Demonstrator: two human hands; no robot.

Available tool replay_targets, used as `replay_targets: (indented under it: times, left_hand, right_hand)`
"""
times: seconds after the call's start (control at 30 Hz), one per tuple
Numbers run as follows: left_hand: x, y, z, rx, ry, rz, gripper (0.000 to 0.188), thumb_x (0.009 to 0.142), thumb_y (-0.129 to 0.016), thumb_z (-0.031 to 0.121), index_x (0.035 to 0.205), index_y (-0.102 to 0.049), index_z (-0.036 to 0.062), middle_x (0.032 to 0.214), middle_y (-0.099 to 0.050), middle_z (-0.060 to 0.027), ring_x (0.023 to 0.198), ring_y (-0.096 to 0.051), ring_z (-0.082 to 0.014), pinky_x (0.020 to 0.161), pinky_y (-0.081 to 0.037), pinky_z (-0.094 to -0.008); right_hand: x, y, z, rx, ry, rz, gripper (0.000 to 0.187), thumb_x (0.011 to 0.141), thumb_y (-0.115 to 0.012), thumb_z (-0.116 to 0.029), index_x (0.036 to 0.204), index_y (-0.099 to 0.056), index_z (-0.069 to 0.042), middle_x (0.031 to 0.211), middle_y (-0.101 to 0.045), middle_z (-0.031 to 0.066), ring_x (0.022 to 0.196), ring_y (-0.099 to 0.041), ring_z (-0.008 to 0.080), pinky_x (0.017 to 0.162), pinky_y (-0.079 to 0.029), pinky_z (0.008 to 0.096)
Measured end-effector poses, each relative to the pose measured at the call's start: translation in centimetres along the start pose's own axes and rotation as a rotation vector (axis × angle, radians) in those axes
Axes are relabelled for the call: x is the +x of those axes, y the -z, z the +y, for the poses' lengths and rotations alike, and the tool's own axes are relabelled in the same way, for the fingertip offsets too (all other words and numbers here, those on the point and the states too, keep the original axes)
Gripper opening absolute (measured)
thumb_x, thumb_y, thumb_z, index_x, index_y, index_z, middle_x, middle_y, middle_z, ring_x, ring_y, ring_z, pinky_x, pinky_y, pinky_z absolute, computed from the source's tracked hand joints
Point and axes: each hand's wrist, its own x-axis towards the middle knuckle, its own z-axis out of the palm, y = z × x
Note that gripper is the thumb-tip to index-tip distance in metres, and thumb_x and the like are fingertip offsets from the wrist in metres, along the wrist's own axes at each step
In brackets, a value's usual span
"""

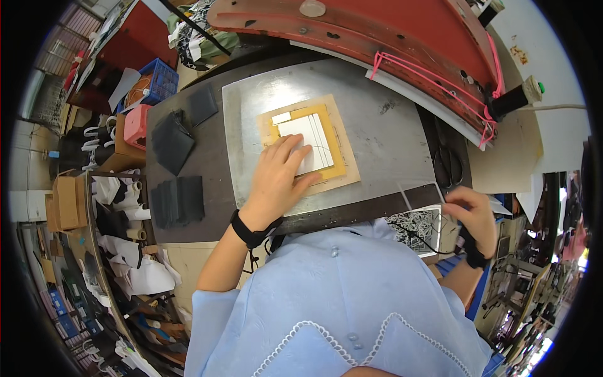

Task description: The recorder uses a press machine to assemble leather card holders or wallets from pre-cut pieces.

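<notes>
My left hand (279, 176) lies with its fingers spread over a white slab (322, 129) that has narrow strips along its right side. Beneath the slab are a yellow plate (343, 168) and a larger tan board (353, 178), resting on a grey metal sheet (392, 147). At the table's right front edge, my right hand (474, 213) pinches the side of a thin, pale rectangular frame (407, 198). Below it, a white tray (438, 231) holds many similar-looking thin grey pieces. Black bands circle both wrists.
A red machine beam (352, 28) spans the far side, with pink cord (421, 78) and a black thread spool (512, 100). Dark scissors (449, 166) lie at the right. Stacked black sheets (179, 202) sit left, near a blue crate (162, 81) and a pink container (136, 125).
</notes>
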Motion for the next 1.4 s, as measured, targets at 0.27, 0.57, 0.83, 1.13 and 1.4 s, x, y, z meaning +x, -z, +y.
replay_targets:
  times: [0.27, 0.57, 0.83, 1.13, 1.4]
  left_hand:
    - [0.1, -0.5, -0.4, 0.381, -0.248, 0.015, 0.031, 0.089, -0.07, 0.018, 0.116, -0.064, 0.0037, 0.115, -0.067, -0.0146, 0.102, -0.066, -0.031, 0.085, -0.052, -0.0384]
    - [1.3, 5.5, -0.4, -0.849, 0.445, 0.514, 0.029, 0.108, -0.045, 0.021, 0.113, -0.062, -0.0019, 0.093, -0.07, -0.0061, 0.08, -0.067, -0.0138, 0.068, -0.055, -0.0311]
    - [-1.2, 3.4, 2.4, -1.391, 0.59, 0.228, 0.033, 0.109, -0.043, 0.026, 0.118, -0.061, 0.0002, 0.107, -0.071, -0.0102, 0.09, -0.07, -0.0166, 0.074, -0.059, -0.0337]
    - [-1.8, 4.0, 1.2, -1.359, 0.618, 0.177, 0.025, 0.096, -0.065, 0.009, 0.118, -0.06, -0.0023, 0.106, -0.071, -0.0112, 0.096, -0.067, -0.0138, 0.087, -0.052, -0.0276]
    - [0.4, 5.5, 1.6, -1.172, 0.578, -0.27, 0.035, 0.096, -0.066, 0.01, 0.129, -0.06, 0.0015, 0.104, -0.07, -0.0037, 0.092, -0.063, -0.0077, 0.081, -0.049, -0.023]
  right_hand:
    - [-5.0, 2.8, 6.4, -0.382, -0.252, 0.388, 0.038, 0.091, -0.068, -0.019, 0.124, -0.064, 0.001, 0.11, -0.071, 0.0168, 0.098, -0.067, 0.0216, 0.086, -0.05, 0.0316]
    - [3.7, -4.7, -1.9, 0.017, 0.25, 0.057, 0.03, 0.093, -0.066, -0.013, 0.119, -0.065, 0.002, 0.103, -0.073, 0.0112, 0.092, -0.068, 0.0168, 0.083, -0.052, 0.0286]
    - [10.0, -13.8, -6.5, 0.618, 0.308, -0.296, 0.029, 0.101, -0.06, -0.019, 0.124, -0.063, -0.002, 0.097, -0.072, 0.007, 0.08, -0.064, 0.0093, 0.067, -0.048, 0.0219]
    - [9.5, -14.5, -6.2, 0.606, 0.262, -0.433, 0.022, 0.1, -0.06, -0.02, 0.114, -0.064, -0.003, 0.096, -0.07, 0.0041, 0.072, -0.058, 0.0066, 0.062, -0.044, 0.0206]
    - [8.5, -14.1, -8.8, 0.525, 0.208, -0.466, 0.022, 0.098, -0.064, -0.016, 0.115, -0.065, -0.002, 0.095, -0.066, 0.0018, 0.074, -0.06, 0.0065, 0.063, -0.046, 0.0212]
